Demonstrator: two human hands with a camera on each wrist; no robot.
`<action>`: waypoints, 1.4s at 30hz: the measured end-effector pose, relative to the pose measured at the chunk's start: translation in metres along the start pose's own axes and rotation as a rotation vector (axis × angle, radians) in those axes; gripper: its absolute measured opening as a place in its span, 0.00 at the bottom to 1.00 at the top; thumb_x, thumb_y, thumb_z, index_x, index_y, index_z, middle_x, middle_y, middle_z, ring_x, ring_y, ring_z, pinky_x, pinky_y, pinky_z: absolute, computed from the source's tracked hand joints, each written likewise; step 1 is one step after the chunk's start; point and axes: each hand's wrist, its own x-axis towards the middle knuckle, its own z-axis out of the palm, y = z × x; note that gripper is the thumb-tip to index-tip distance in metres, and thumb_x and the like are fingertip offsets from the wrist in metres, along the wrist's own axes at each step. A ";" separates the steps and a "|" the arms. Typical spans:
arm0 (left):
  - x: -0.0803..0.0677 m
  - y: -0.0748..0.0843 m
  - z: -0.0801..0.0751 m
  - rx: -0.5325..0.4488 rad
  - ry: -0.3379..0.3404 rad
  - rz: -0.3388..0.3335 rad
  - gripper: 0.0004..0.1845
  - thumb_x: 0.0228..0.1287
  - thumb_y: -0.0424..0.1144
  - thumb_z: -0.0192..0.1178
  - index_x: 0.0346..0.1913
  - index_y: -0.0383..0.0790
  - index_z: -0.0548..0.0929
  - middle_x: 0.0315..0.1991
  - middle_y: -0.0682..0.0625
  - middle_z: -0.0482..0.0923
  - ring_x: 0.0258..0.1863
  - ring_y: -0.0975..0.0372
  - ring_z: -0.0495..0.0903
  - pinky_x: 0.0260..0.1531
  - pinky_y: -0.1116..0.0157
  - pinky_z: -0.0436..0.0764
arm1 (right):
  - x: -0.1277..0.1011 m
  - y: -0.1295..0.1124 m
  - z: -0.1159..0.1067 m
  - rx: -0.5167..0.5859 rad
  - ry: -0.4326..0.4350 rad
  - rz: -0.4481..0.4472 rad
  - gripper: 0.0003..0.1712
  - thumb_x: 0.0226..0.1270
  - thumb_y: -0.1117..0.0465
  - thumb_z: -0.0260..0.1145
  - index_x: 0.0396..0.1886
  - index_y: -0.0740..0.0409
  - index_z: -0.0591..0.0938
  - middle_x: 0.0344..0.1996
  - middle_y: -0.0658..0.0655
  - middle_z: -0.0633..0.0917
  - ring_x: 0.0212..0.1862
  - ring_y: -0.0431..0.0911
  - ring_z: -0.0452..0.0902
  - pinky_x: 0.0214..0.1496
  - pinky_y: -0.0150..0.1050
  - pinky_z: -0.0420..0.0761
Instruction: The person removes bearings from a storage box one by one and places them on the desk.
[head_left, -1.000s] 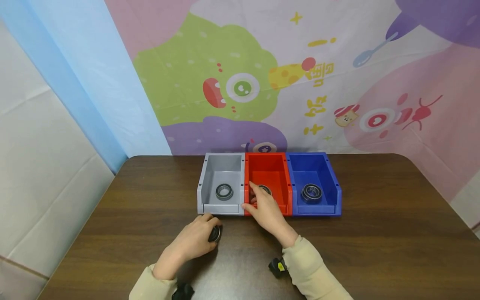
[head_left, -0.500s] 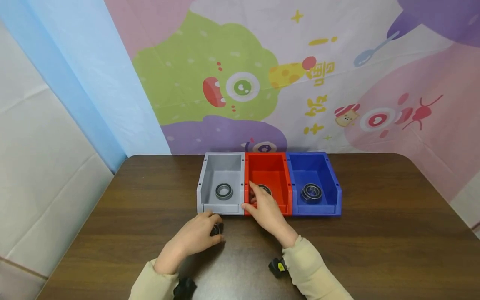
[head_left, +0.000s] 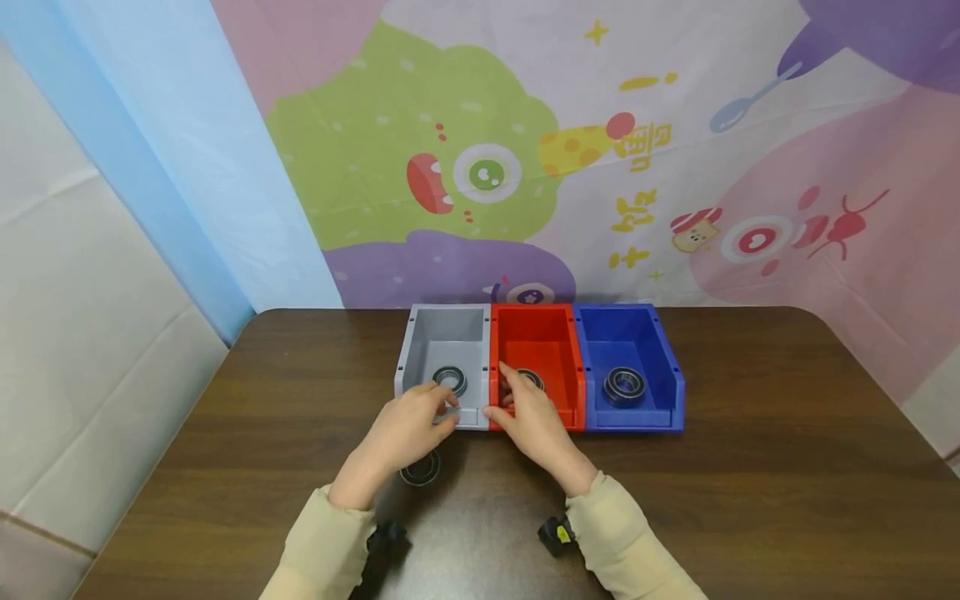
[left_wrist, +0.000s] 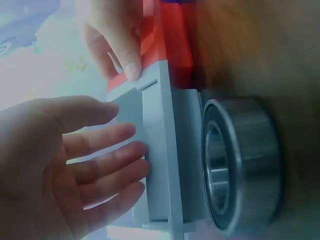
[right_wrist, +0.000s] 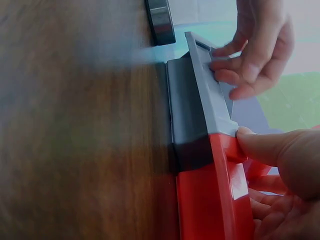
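My left hand (head_left: 405,429) hovers over the front lip of the grey bin (head_left: 476,417), fingers spread loosely with nothing in them. Just below it, on the table, lies a ball bearing (left_wrist: 255,160), partly covered by that hand in the head view. A second bearing (head_left: 461,387) sits inside the grey bin. My right hand (head_left: 536,425) grips the front left corner of the red bin (head_left: 555,350), thumb on the rim where it meets the grey bin and fingers inside. Behind those fingers a bearing (head_left: 536,377) in the red bin shows only in part.
To the right, a blue bin (head_left: 617,333) adjoins the red one and holds a thicker-looking bearing (head_left: 624,387), possibly stacked. All three bins stand at the back of the brown wooden table (head_left: 750,467), against a cartoon-printed cloth (head_left: 630,50).
My left hand has let go of the bearing, which now lies on the table, and moved forward and slightly right to the grey bin's front. The right hand stays in place.
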 end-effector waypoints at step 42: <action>0.061 -0.016 0.034 0.079 -0.090 -0.150 0.19 0.55 0.36 0.60 0.52 0.40 0.77 0.49 0.38 0.73 0.45 0.45 0.75 0.43 0.51 0.74 | 0.001 0.002 0.000 -0.007 -0.004 -0.009 0.39 0.56 0.55 0.67 0.64 0.63 0.63 0.48 0.61 0.77 0.40 0.46 0.78 0.43 0.42 0.77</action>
